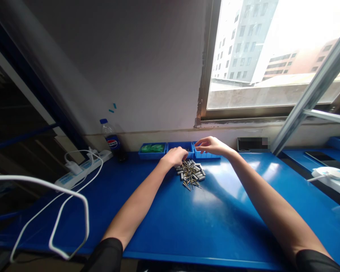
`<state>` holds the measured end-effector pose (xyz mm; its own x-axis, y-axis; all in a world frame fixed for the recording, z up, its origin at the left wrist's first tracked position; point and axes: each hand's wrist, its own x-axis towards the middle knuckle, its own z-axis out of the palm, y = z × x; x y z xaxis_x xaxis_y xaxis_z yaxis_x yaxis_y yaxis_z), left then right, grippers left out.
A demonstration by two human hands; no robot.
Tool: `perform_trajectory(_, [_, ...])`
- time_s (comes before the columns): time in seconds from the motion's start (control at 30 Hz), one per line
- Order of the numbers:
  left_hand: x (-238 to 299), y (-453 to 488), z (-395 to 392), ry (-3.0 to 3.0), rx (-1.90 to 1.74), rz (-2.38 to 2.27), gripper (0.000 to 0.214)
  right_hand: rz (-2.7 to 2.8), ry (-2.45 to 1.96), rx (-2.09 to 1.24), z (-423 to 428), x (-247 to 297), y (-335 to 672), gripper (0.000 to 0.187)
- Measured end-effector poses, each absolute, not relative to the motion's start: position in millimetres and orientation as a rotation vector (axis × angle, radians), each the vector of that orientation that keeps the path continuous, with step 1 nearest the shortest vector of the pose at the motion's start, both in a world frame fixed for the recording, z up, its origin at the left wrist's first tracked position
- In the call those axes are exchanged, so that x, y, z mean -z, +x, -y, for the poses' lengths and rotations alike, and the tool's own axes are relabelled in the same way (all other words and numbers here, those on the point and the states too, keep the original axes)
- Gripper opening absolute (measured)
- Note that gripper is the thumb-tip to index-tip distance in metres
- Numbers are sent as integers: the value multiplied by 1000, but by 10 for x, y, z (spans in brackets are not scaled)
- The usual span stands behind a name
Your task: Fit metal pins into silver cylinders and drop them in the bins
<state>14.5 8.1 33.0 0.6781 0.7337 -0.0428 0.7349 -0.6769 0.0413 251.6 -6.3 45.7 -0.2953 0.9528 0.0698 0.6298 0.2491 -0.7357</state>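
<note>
Head view | left hand, eleven o'clock on metal pile; right hand, one | grasps: we can't tell | pinch singly

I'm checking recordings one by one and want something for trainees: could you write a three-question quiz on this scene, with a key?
1. Which colour shows inside the leftmost bin?
A) red
B) green
C) yellow

2. True or false: the bottle stands to the left of the pile of metal parts.

3. Fill in the blank: the hand nearer the pile is the person's ____ hand.

Key:
1. B, green.
2. True.
3. Left; the left hand is at the pile's far edge, while the right hand is by the rightmost bin.
</note>
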Motion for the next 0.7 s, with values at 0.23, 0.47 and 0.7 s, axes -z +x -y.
perform_trajectory(0.23, [-413,15,-189,2696,-111,-1027,21,2070,-1381,-833,69,-412,2495,34])
perform_trajectory(0.47, [-555,-171,-266,2496,-301,-803,19,2103,-1280,-935,119,-437,2447,41])
perform_trajectory(0.7, [-649,-145,-200,2393,-509,-697,26,2017,-1188,-1168,200,-460,2271,48])
